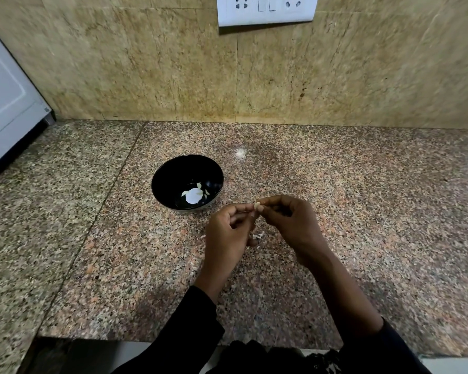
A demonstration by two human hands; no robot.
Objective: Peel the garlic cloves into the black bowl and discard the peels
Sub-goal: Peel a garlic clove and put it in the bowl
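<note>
**Desk:** What's in the frame?

**Photographer:** A person's two hands work a small pale garlic clove (pixel 257 205) above a speckled pink-and-grey granite counter (pixel 362 201), just right of a round glossy black bowl (pixel 173 168). The right hand (pixel 289 225) has its grip clamped on the clove between thumb and fingertips. The left hand (pixel 229 233) has curled fingers closed at the clove's near end — apparently pinching skin, though the peel there is too small to make out.

**Desk:** And the bowl?

**Photographer:** It stands toward the middle of the counter, well clear of the back wall. A few pale peeled cloves (pixel 199 190) lie at its bottom, beside a bright white reflection. Thin whitish scraps of peel (pixel 257 236) lie on the counter under the hands, toward the front edge.

**Desk:** What could go wrong?

**Photographer:** My reading: the clove is small and slick once bared, so a hard tug could squirt it out of the grip onto the counter or over the front edge. The hands sit beside the bowl, not over it — a dropped clove would land among the scraps. Loose peel could also cling to the fingers and ride into the bowl.
</note>
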